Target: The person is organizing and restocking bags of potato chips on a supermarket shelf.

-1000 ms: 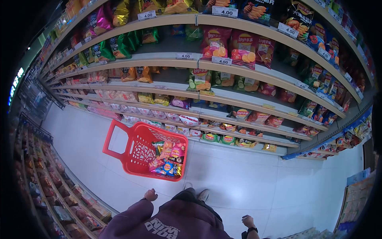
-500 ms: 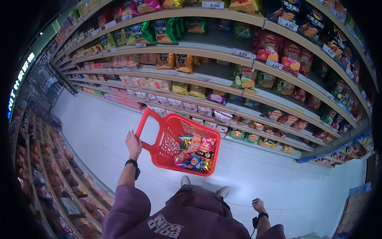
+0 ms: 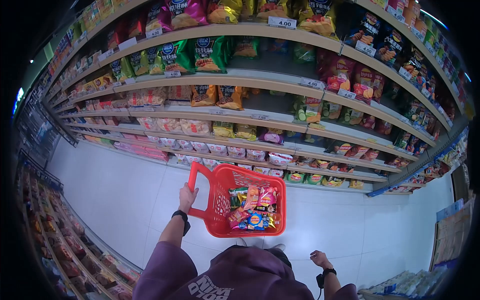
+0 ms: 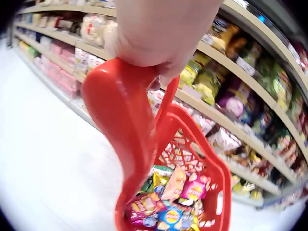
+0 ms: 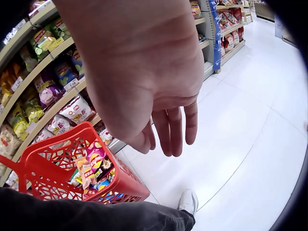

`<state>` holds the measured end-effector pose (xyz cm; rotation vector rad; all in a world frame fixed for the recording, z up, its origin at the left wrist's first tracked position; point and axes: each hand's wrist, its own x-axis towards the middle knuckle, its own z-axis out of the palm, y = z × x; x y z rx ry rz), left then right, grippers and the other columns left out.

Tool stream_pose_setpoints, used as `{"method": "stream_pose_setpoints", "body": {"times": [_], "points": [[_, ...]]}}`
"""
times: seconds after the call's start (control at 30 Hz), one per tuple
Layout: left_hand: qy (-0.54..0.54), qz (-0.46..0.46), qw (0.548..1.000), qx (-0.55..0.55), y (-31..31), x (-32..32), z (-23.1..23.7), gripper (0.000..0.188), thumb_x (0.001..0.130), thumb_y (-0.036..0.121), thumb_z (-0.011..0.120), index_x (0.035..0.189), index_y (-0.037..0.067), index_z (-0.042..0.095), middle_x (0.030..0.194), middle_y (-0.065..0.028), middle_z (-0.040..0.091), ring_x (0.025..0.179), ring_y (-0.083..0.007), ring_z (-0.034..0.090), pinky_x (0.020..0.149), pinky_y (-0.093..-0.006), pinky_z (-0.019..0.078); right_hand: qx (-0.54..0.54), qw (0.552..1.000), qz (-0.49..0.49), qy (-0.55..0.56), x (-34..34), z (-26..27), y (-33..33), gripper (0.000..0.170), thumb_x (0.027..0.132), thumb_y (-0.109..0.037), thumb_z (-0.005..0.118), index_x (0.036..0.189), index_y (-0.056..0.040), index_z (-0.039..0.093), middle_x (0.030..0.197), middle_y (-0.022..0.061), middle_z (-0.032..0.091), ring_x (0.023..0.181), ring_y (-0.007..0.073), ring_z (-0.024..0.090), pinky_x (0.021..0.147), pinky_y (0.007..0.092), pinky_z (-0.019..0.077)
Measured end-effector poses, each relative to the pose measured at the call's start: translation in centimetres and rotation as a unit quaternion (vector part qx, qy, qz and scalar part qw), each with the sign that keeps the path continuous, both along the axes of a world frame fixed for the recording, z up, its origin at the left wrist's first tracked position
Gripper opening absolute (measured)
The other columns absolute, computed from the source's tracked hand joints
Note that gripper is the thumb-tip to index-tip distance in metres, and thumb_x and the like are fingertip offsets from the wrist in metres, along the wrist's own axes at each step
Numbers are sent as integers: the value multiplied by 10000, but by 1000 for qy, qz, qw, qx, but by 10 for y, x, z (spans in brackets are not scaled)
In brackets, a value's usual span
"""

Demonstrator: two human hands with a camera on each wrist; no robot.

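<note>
At the left, the left hand (image 3: 186,199) grips the red handle (image 3: 194,175), fingers curled round its end bar. Smooth, stiff plastic by the look of it, the handle may slip a little in a damp palm; that bar seems the right place to hold it. Next comes the red basket (image 3: 283,207), apparently standing on the floor (image 3: 320,212) before the person's feet, just beside the shelves (image 3: 295,136). Its openwork walls look rigid, and the load should be light for its bulk. Snack bags lie heaped inside, a green bag (image 3: 235,201) at the left, a blue bag (image 3: 255,221) near the middle, a pink bag (image 3: 267,195) at the right. These are likely puffy, slick and easily crushed, best pinched by a sealed edge. Further right, the right hand (image 3: 321,259) hangs apart from the basket, fingers loosely bent, holding 0 things
</note>
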<state>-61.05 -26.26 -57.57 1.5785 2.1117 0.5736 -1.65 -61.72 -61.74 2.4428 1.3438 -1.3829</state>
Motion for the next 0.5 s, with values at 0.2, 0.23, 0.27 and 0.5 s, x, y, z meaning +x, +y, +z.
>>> {"method": "stream_pose_setpoints", "body": {"times": [0.2, 0.23, 0.27, 0.5], "points": [[-86, -48, 995, -22, -24, 61, 6, 387, 820, 220, 714, 998, -40, 488, 706, -233, 645, 629, -372, 664, 558, -440, 540, 29, 998, 47, 11, -18, -24, 33, 319, 831, -228, 626, 1108, -74, 662, 1019, 136, 710, 952, 261, 681, 864, 354, 537], [-116, -48, 991, -43, -32, 76, 23, 366, 833, 202, 700, 994, -41, 479, 671, -211, 640, 563, -333, 662, 504, -418, 536, 38, 998, 52, 16, -25, -24, 46, 319, 832, -228, 624, 1111, -76, 660, 1016, 135, 710, 950, 263, 681, 862, 355, 537], [-128, -70, 989, -33, -36, 88, 21, 341, 844, 180, 686, 986, -39, 465, 629, -184, 626, 484, -275, 639, 435, -383, 516, 45, 996, 68, 24, -35, -12, 64, 333, 836, -228, 623, 1123, -60, 645, 1042, 151, 700, 967, 276, 675, 871, 355, 532], [-50, -212, 974, -57, -37, 168, 3, 499, 931, 417, 522, 1062, -59, 446, 826, -300, 643, 805, -461, 642, 725, -521, 515, 158, 960, 208, 99, -110, 49, 163, 467, 925, -271, 544, 1309, -19, 463, 1133, 204, 643, 1013, 368, 631, 893, 433, 496]]}}
